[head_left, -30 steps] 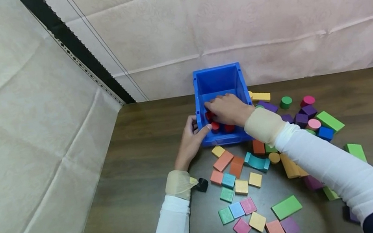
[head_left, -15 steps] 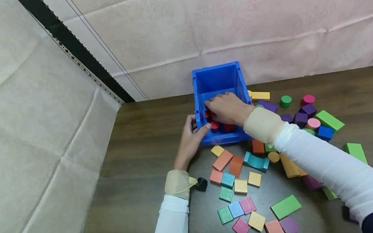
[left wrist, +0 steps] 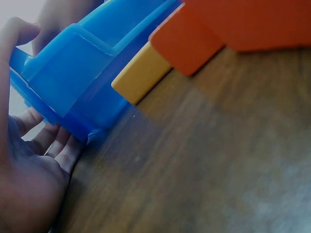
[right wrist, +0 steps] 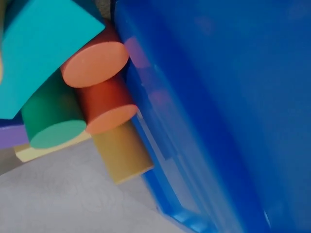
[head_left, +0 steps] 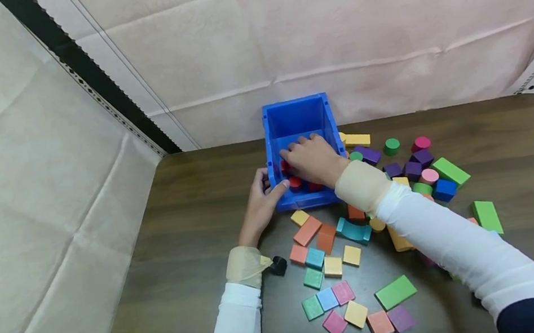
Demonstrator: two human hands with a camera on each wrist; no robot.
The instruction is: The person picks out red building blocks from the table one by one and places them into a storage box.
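Observation:
A blue plastic bin (head_left: 307, 200) stands near the table's far edge, with several red blocks (head_left: 295, 182) in it, at least one of them round. My left hand (head_left: 259, 207) grips the bin's left side. In the left wrist view, the left thumb (left wrist: 22, 31) lies at the bin's rim and the fingers spread along its outer wall. Down inside the bin reaches my right hand (head_left: 314, 160), its fingers bent over the red blocks. Its fingertips are hidden, so whether it pinches a block cannot be seen. The right wrist view shows only the bin wall (right wrist: 194, 97) and blocks beside it.
Coloured blocks lie in front of the bin, among them a teal arch (head_left: 354, 231) and a green rectangular block (head_left: 395, 292). More blocks crowd its right side, including a green cylinder (head_left: 391, 147) and a blue block (head_left: 444, 190). A cloth-covered wall (head_left: 331, 38) rises behind the table.
The head view has shifted slightly, so everything appears a little further left. Both hands keep their places at the bin, and no block has visibly moved.

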